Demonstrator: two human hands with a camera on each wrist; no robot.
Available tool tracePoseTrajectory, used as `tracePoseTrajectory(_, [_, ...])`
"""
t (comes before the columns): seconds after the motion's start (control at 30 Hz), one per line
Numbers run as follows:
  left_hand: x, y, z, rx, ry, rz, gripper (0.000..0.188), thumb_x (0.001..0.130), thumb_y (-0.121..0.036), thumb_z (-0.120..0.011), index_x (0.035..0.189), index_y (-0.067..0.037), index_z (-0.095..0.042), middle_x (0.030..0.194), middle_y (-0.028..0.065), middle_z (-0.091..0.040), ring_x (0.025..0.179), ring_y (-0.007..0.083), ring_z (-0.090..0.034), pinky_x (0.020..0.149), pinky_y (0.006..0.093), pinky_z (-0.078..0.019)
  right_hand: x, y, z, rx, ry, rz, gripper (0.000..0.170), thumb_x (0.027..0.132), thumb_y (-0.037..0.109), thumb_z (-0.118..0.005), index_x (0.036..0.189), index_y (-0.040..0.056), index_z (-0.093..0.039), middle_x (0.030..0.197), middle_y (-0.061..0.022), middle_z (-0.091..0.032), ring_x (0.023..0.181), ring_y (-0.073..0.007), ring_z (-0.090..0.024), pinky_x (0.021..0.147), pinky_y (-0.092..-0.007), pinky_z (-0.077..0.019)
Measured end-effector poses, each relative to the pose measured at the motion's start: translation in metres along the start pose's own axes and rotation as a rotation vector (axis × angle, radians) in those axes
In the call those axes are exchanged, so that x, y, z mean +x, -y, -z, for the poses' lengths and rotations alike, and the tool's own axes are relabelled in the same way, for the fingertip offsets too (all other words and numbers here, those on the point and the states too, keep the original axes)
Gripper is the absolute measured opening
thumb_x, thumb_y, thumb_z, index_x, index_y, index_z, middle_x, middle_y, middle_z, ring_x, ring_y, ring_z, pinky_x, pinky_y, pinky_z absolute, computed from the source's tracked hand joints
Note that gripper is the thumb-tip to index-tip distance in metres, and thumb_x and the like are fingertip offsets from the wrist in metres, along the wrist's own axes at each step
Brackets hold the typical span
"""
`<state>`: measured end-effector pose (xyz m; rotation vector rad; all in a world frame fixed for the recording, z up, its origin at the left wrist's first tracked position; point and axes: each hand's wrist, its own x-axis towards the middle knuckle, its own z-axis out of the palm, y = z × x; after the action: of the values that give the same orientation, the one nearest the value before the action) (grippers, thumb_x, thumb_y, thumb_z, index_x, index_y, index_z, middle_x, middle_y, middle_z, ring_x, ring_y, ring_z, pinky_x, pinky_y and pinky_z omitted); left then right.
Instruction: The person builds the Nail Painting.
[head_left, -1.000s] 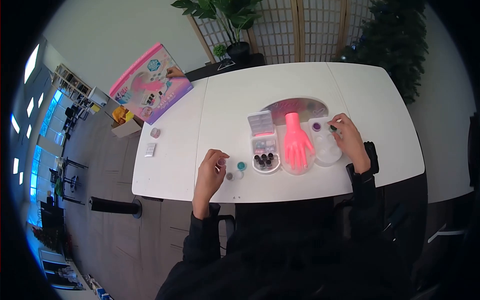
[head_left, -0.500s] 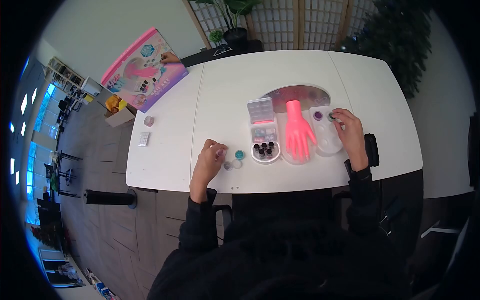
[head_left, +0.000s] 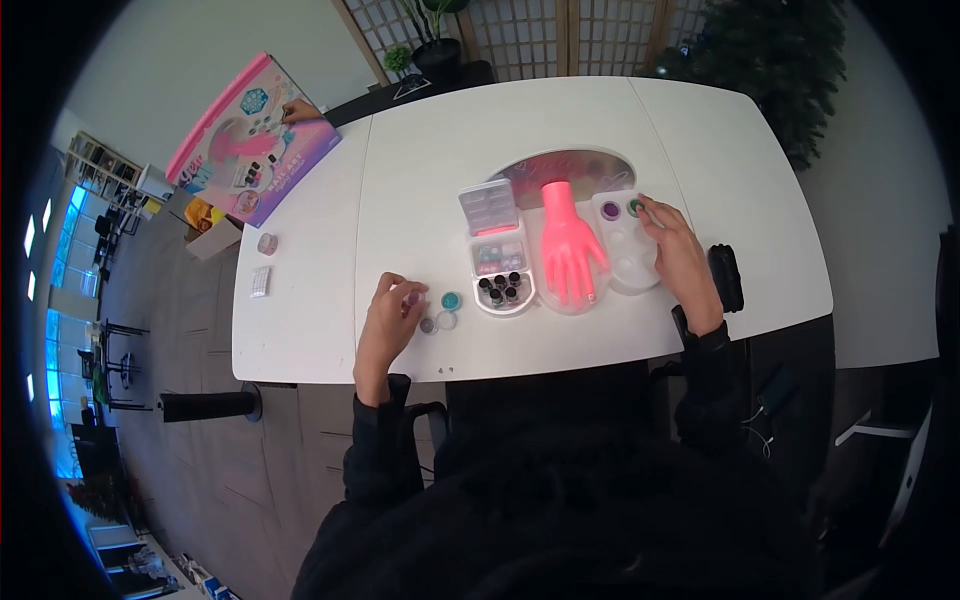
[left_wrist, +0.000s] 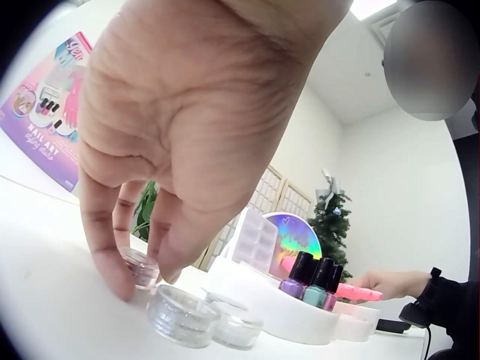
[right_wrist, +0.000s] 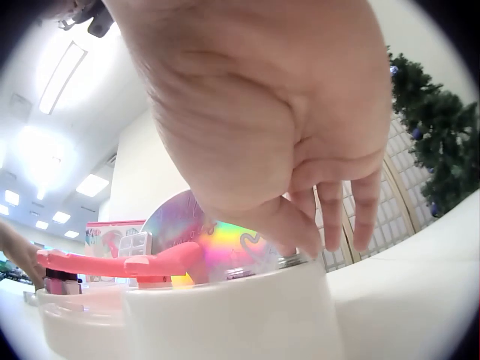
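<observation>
My left hand pinches a small clear jar of pinkish glitter low over the white table, thumb and fingertips around its sides. Beside it stand a teal jar, a silver glitter jar and a whitish jar. Over the white tray on the right, my right hand has its thumb and fingertips on a green jar in the tray's back right hollow. A purple jar sits in the hollow to its left. The tray's rim hides most of the green jar in the right wrist view.
A pink model hand lies on the stand between the tray and an open-lidded case with several nail polish bottles. Behind rises a shiny curved panel. A nail art box stands back left; a black pouch lies right.
My right fingers have brought the green jar down into the tray's hollow. My left hand stays at the pinkish jar, which is lower beside the other jars. The head view has shifted.
</observation>
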<state>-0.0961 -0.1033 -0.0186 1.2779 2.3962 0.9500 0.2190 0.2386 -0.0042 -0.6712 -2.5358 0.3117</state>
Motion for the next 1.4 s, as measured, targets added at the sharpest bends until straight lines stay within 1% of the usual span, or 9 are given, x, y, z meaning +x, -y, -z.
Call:
tracePoseTrajectory(0.03, [0.000,-0.005,0.001,-0.004,0.001,0.009,0.021,0.093,-0.001,-0.077,0.114,0.000,-0.076,0.115,0.0150,-0.062,0.085,0.0279,-0.072,0.077,0.0372,-0.0608,0.000,0.001,-0.001,-0.003,0.019,0.002,0.064,0.080,-0.025,-0.055,0.137,-0.0008,-0.072,0.153,-0.0133,-0.064,0.141,-0.0345,-0.059,0.115,-0.0386,-0.0530])
tracePoseTrajectory(0.13, [0.000,-0.011,0.005,0.007,-0.010,-0.009,0.023,0.090,0.000,-0.081,0.112,0.000,-0.073,0.110,0.0128,-0.063,0.082,0.0250,-0.068,0.075,0.0357,-0.0593,0.000,0.007,0.002,-0.044,0.028,0.015,0.055,0.084,-0.021,-0.058,0.136,-0.0058,-0.069,0.151,-0.0175,-0.064,0.139,-0.0359,-0.060,0.113,-0.0406,-0.0546])
tracePoseTrajectory(0.3, [-0.007,-0.020,0.019,0.060,-0.004,-0.036,0.034,0.080,0.001,-0.090,0.108,-0.002,-0.071,0.100,0.0097,-0.064,0.077,0.0213,-0.062,0.072,0.0346,-0.0561,-0.003,0.011,-0.003,-0.099,0.022,0.013,0.062,0.084,-0.023,-0.054,0.143,-0.0076,-0.062,0.156,-0.0208,-0.059,0.142,-0.0373,-0.058,0.115,-0.0416,-0.0530])
tracePoseTrajectory(0.47, [-0.022,-0.015,0.016,0.097,0.136,-0.005,0.046,0.070,0.002,-0.096,0.109,-0.003,-0.072,0.101,0.0083,-0.061,0.082,0.0206,-0.062,0.075,0.0342,-0.0565,0.000,0.026,0.003,-0.119,-0.038,-0.014,0.062,0.084,-0.023,-0.054,0.144,-0.0070,-0.061,0.157,-0.0205,-0.057,0.140,-0.0379,-0.058,0.113,-0.0432,-0.0526])
tracePoseTrajectory(0.7, [-0.020,-0.013,0.011,0.057,0.122,0.023,0.045,0.070,-0.004,-0.098,0.107,-0.003,-0.073,0.100,0.0083,-0.061,0.081,0.0212,-0.062,0.075,0.0347,-0.0562,-0.001,0.053,0.023,0.069,-0.055,0.010,0.052,0.089,-0.017,-0.060,0.139,-0.0047,-0.064,0.147,-0.0138,-0.061,0.127,-0.0357,-0.063,0.101,-0.0423,-0.0572])
tracePoseTrajectory(0.87, [-0.008,-0.029,0.001,0.061,-0.115,-0.073,0.037,0.077,-0.008,-0.096,0.105,-0.001,-0.074,0.098,0.0110,-0.064,0.080,0.0231,-0.067,0.073,0.0356,-0.0570,-0.006,0.051,0.022,0.113,-0.059,-0.009,0.047,0.092,-0.013,-0.063,0.138,-0.0012,-0.066,0.146,-0.0115,-0.062,0.125,-0.0333,-0.065,0.098,-0.0412,-0.0586])
tracePoseTrajectory(1.1, [0.005,-0.044,-0.022,0.107,-0.061,-0.051,0.033,0.078,-0.007,-0.091,0.105,0.000,-0.074,0.097,0.0150,-0.070,0.094,0.0322,-0.073,0.083,0.0431,-0.0596,-0.011,0.056,0.024,0.155,-0.089,-0.032,0.041,0.092,-0.011,-0.065,0.132,-0.0014,-0.069,0.142,-0.0106,-0.065,0.120,-0.0333,-0.068,0.095,-0.0407,-0.0594])
tracePoseTrajectory(1.2, [0.009,-0.042,-0.025,0.130,-0.087,-0.166,0.030,0.079,-0.003,-0.089,0.106,-0.001,-0.075,0.096,0.0144,-0.072,0.085,0.0278,-0.071,0.075,0.0387,-0.0580,-0.013,0.057,0.024,0.166,-0.090,-0.033,0.040,0.092,-0.011,-0.065,0.131,-0.0006,-0.069,0.141,-0.0102,-0.065,0.119,-0.0334,-0.069,0.094,-0.0411,-0.0592])
tracePoseTrajectory(1.4, [0.011,-0.044,-0.026,0.223,0.002,-0.152,0.034,0.079,0.002,-0.086,0.112,-0.003,-0.078,0.100,0.0134,-0.072,0.085,0.0296,-0.071,0.077,0.0397,-0.0587,-0.008,0.069,0.020,0.220,-0.123,0.027,0.038,0.091,-0.011,-0.065,0.127,0.0003,-0.071,0.136,-0.0101,-0.068,0.114,-0.0338,-0.070,0.092,-0.0417,-0.0591])
